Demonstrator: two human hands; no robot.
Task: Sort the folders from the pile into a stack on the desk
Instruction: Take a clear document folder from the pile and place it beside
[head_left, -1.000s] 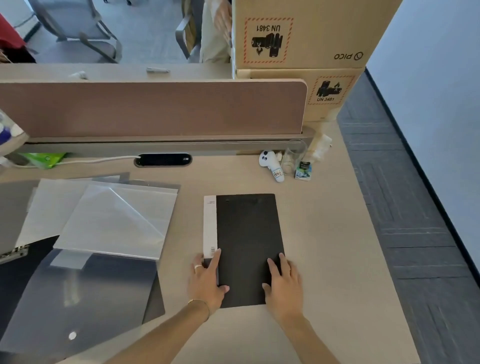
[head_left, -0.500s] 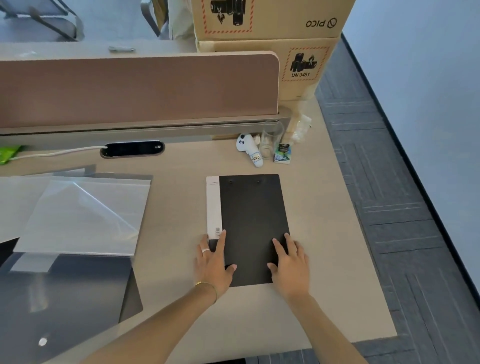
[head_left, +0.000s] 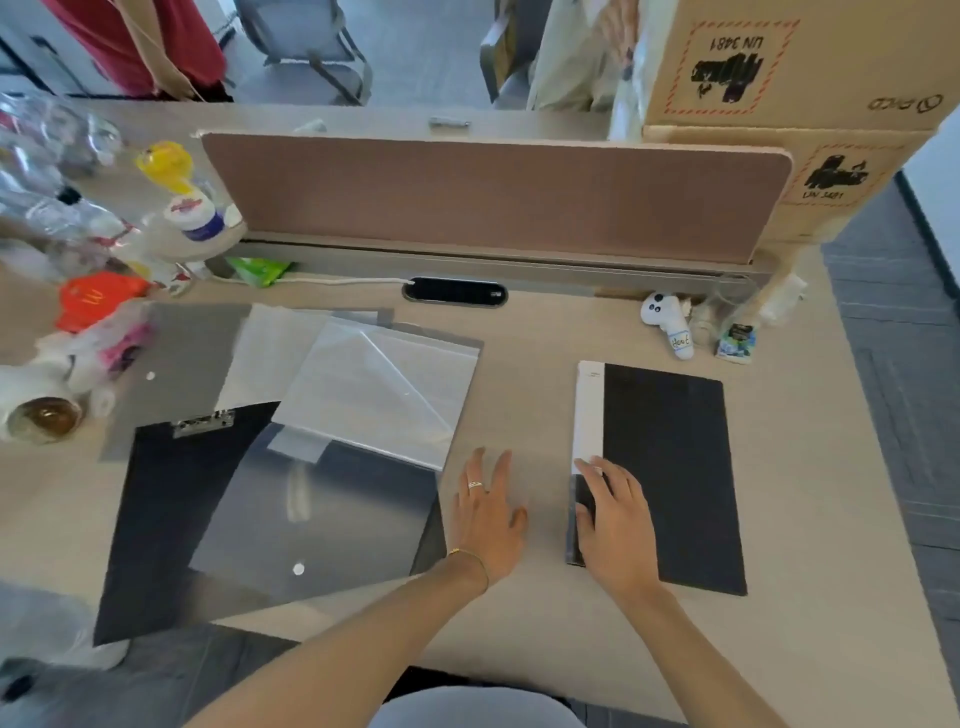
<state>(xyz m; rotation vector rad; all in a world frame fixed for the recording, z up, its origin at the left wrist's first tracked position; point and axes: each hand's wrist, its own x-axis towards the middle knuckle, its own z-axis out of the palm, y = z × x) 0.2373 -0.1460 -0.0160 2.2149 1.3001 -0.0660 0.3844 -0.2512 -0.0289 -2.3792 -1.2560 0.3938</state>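
A black folder with a white spine (head_left: 670, 467) lies flat on the desk (head_left: 519, 384) at the right. My right hand (head_left: 613, 519) rests flat on its near left corner, fingers spread. My left hand (head_left: 485, 512) hovers or rests on bare desk between that folder and the pile, fingers apart and holding nothing. The pile at the left holds a clear zip folder (head_left: 379, 395), a translucent grey snap folder (head_left: 311, 519), a black clipboard (head_left: 156, 519) and a grey sheet (head_left: 182, 358), all overlapping.
A brown divider panel (head_left: 493, 197) closes the desk's far side, with cardboard boxes (head_left: 779, 67) at the back right. A white toy (head_left: 667, 325) and small items sit behind the black folder. Bottles and wrappers (head_left: 93, 291) crowd the far left. A person in red stands beyond.
My left hand has come off the black folder and moved left toward the pile. My right hand slid to the folder's left corner. The view has swung left.
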